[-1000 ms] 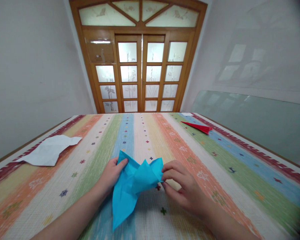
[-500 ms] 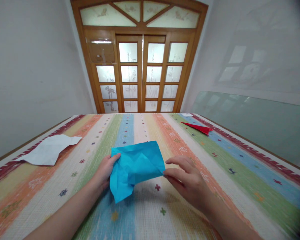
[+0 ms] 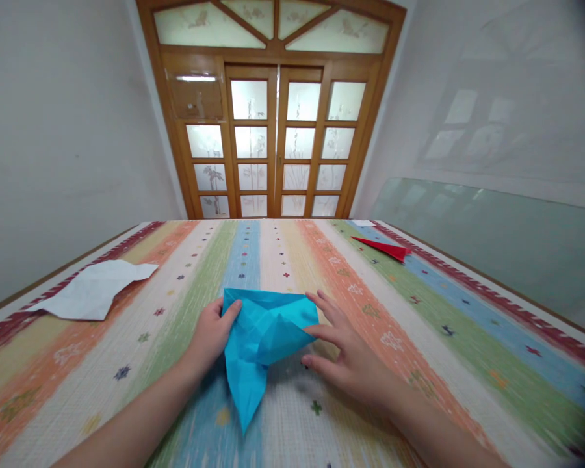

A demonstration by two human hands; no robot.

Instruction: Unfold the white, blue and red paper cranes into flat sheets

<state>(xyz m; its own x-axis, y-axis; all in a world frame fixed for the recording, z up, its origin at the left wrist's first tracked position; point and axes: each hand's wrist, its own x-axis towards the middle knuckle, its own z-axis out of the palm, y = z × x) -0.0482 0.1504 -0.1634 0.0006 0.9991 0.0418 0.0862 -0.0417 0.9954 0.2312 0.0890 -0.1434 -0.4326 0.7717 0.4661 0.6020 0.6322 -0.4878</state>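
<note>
A creased sheet of blue paper point(image 3: 263, 331), partly folded, is in front of me above the striped cloth. My left hand point(image 3: 217, 330) grips its left edge, thumb on top and the other fingers hidden behind. One pointed flap of the paper hangs down toward me. At the right side, my right hand point(image 3: 338, 344) has its fingers spread apart, with the fingertips against or close to the paper's right edge. Its thumb stands away from the sheet.
A striped, patterned cloth point(image 3: 175, 364) covers the table. On the left lies a creased white paper point(image 3: 97, 289). A red folded paper point(image 3: 383, 248) rests at the far right, near a small white piece point(image 3: 363, 223). Walls stand on both sides, wooden doors point(image 3: 277, 143) beyond.
My right hand has let go of the paper's right corner and spread its fingers along the edge. The paper has tilted, and its lower flap now hangs lower in a point.
</note>
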